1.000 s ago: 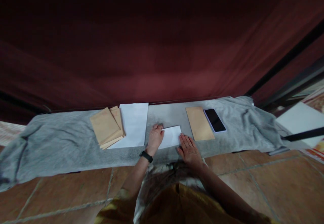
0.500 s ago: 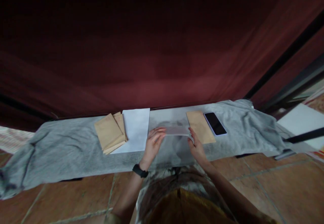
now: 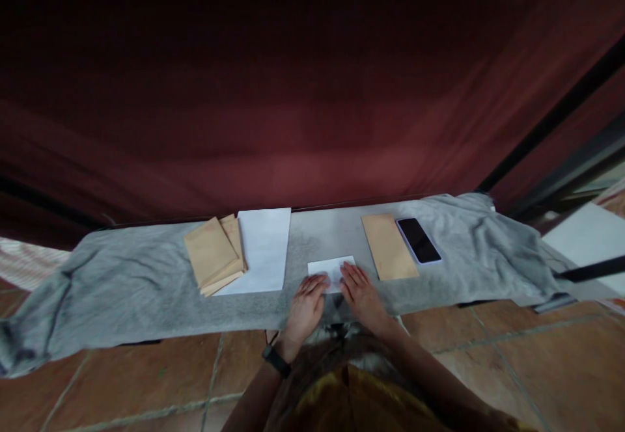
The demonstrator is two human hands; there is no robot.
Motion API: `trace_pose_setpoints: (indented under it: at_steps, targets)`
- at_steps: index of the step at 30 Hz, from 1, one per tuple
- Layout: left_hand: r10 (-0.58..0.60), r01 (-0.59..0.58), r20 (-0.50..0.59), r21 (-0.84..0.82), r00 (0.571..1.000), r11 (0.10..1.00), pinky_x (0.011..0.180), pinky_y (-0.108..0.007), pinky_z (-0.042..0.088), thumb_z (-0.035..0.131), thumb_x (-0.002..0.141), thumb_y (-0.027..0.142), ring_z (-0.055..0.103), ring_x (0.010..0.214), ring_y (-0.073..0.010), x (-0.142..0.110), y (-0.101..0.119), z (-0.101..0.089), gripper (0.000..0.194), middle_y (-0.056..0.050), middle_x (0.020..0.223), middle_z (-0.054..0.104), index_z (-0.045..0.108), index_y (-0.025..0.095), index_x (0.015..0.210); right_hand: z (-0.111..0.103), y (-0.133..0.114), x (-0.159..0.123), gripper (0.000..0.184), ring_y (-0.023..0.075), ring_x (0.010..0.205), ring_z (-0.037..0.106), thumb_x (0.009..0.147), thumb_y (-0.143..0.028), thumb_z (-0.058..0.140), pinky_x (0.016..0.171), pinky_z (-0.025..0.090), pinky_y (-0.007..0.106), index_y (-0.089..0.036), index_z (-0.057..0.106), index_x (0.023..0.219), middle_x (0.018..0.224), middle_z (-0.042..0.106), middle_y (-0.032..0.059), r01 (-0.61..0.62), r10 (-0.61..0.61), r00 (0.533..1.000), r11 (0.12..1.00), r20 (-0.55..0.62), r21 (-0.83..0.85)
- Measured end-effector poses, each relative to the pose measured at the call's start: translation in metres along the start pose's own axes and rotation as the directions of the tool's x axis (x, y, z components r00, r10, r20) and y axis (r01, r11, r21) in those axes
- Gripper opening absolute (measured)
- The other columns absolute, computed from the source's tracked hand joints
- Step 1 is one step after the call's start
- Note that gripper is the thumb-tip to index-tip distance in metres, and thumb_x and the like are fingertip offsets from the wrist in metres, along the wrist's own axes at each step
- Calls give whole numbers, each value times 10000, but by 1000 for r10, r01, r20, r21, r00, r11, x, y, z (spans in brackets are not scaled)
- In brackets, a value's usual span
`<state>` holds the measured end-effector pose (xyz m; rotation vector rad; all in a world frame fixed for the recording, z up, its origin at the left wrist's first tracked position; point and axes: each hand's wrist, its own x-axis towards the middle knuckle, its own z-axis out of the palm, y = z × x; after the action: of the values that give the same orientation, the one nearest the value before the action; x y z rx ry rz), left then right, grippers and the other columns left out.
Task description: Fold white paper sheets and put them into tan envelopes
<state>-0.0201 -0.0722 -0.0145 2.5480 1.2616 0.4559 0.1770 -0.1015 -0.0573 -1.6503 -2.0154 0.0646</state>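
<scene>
A small folded sheet of white paper (image 3: pixel 331 265) lies on the grey cloth in front of me. My left hand (image 3: pixel 306 304) rests on its left part with the fingers stretched out. From the other side, my right hand (image 3: pixel 361 294) lies over the paper's right part, fingers extended and flat. Both hands press down on the sheet, hiding its near edge in places. Just to the right of it is a brown envelope (image 3: pixel 390 246). White sheets (image 3: pixel 264 250) lie farther left, partly under a pile of brown envelopes (image 3: pixel 215 253).
A phone (image 3: pixel 418 240) lies right of the single envelope. The grey cloth (image 3: pixel 131 282) covers a long narrow bench, bunched at its right end. Behind it rises a dark red surface (image 3: pixel 312 146). Tiled floor (image 3: pixel 161 380) shows below. A white panel (image 3: pixel 590 240) stands far right.
The folded paper, held up between both hands before, now lies on the cloth nearer my body. Both hands have come down onto it and closer together.
</scene>
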Motion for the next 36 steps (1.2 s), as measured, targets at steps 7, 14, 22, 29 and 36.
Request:
trace_pose_setpoints:
  at_steps: [7,14,22,29,36]
  targets:
    - [-176,167,28,204,984,965,1249,-548,295,370,998,258,379,1505,-285,26,28,22,547,-141,1573,480,453,162,1529,10,-4,21,477,228,1401,513,1046,-184,303,1194,415,463,-85,559,1436,1477,584,162,-1,5,995,999,95,-36]
    - [-138,135,2,206,990,969,1268,-485,277,315,1026,266,293,1544,-237,33,18,41,569,-130,1638,378,353,117,1574,12,8,21,499,269,1466,435,1056,-241,341,1202,362,535,-126,459,1527,1537,519,162,22,-15,998,995,68,-96]
    - [-199,210,-75,220,977,952,1258,-507,281,385,1032,489,283,1546,-287,18,9,36,684,-194,1635,352,332,76,1575,10,20,3,602,323,1493,377,1069,-349,371,1192,347,547,-63,303,1595,1602,404,215,-4,8,1000,986,24,-165]
    - [-214,233,-102,239,971,943,1270,-548,226,389,1039,442,261,1553,-296,15,9,29,660,-189,1640,341,298,92,1591,5,27,-7,601,319,1472,406,1081,-354,337,1185,350,537,-91,257,1616,1600,419,197,-16,17,1000,982,2,-187]
    - [77,-83,43,187,996,979,1292,-463,191,384,1047,365,252,1559,-212,16,32,40,573,-94,1663,339,329,174,1586,1,28,-6,556,321,1495,365,1077,-293,296,1189,332,554,-82,325,1591,1618,386,199,-16,25,998,984,52,-180]
